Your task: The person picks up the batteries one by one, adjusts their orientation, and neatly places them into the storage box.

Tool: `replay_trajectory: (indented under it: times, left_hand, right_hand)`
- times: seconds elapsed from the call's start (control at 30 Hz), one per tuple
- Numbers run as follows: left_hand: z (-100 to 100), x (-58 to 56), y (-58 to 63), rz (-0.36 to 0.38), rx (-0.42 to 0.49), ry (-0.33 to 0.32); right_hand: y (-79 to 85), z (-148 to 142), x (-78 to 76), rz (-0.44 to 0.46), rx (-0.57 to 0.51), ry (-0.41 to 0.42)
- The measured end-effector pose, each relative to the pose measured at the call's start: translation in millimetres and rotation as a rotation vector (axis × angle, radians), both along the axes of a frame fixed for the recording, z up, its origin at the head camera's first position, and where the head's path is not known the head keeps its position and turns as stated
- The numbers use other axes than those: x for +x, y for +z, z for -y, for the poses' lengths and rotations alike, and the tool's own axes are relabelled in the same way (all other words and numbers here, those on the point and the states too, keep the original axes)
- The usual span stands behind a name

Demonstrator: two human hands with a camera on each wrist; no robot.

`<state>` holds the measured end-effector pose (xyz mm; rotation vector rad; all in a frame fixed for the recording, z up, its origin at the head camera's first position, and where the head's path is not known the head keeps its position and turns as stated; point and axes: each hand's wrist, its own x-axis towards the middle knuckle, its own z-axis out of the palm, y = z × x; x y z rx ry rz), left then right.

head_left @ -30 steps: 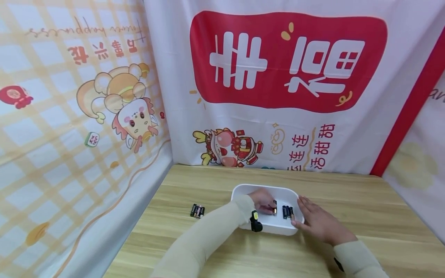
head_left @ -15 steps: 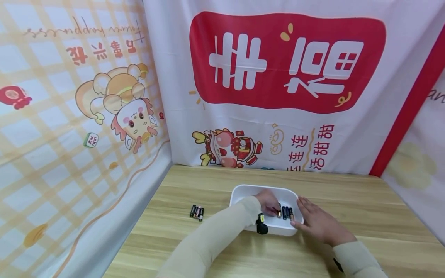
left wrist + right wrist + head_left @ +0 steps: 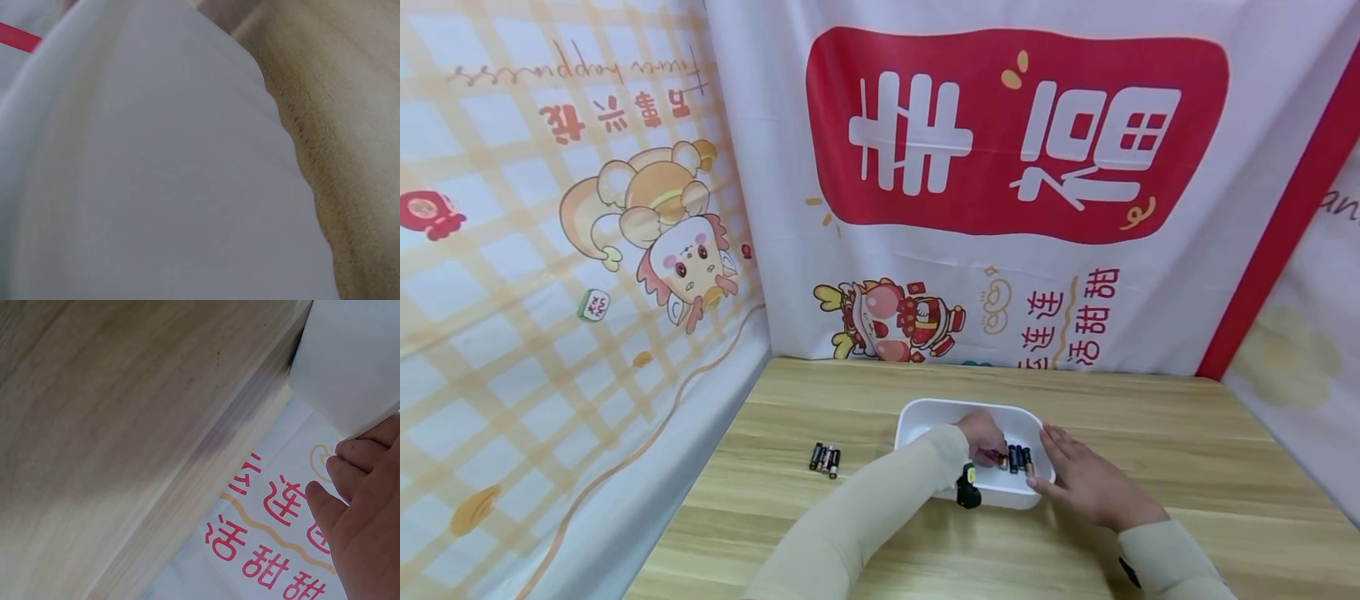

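Note:
In the head view, a white plastic box [image 3: 925,406] stands on the table. My left hand [image 3: 982,435] reaches into it with bent fingers and pinches a small battery [image 3: 1003,459] with a copper-coloured end. Right beside that battery, several dark batteries [image 3: 1015,459] lie side by side near the box's right end. My right hand [image 3: 1090,477] rests against that right end, its fingers fairly straight along the outside and its thumb at the near rim. In the right wrist view, the fingers [image 3: 353,472] touch the box wall [image 3: 350,362]. A sleeve fills most of the left wrist view.
Several more batteries [image 3: 825,459] lie in a row on the wooden table [image 3: 760,500], left of the box. A printed cloth [image 3: 1000,250] hangs behind the table's far edge, and a checked cloth [image 3: 587,350] hangs along the left side.
My left hand has moved a little to the right inside the box, bringing its battery up beside the others there. The right hand stays at the box's end.

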<state>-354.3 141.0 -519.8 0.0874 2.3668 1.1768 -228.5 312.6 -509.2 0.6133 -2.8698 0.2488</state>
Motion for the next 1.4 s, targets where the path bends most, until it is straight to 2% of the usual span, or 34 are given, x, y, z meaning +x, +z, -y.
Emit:
replay_trajectory:
  times: [0.37, 0.63, 0.83, 1.07, 1.2, 1.4]
  left_hand:
    - [2.2, 1.5, -1.4, -0.025, -0.035, 0.003]
    - [4.9, 4.6, 2.2, 0.005, -0.010, 0.013]
    - [13.7, 5.8, 3.0, 0.005, 0.024, -0.044]
    - [32.9, 7.3, 9.3, -0.020, -0.013, -0.097]
    - [47.6, 7.2, 15.9, 0.003, 0.061, -0.120]
    - [71.3, 10.3, 31.7, 0.072, 0.209, -0.091]
  right_hand:
    - [-0.6, 2.6, 0.4, -0.010, 0.006, 0.016]
    - [-1.9, 1.2, -0.3, 0.001, 0.010, 0.014]
    - [-0.6, -0.1, -1.7, 0.005, 0.006, 0.009]
    - [-0.8, -0.1, -2.6, 0.024, 0.003, 0.005]
    - [-1.5, -1.3, -2.3, 0.009, 0.002, 0.006]
    - [-1.3, -2.6, -2.0, 0.027, 0.005, -0.006]
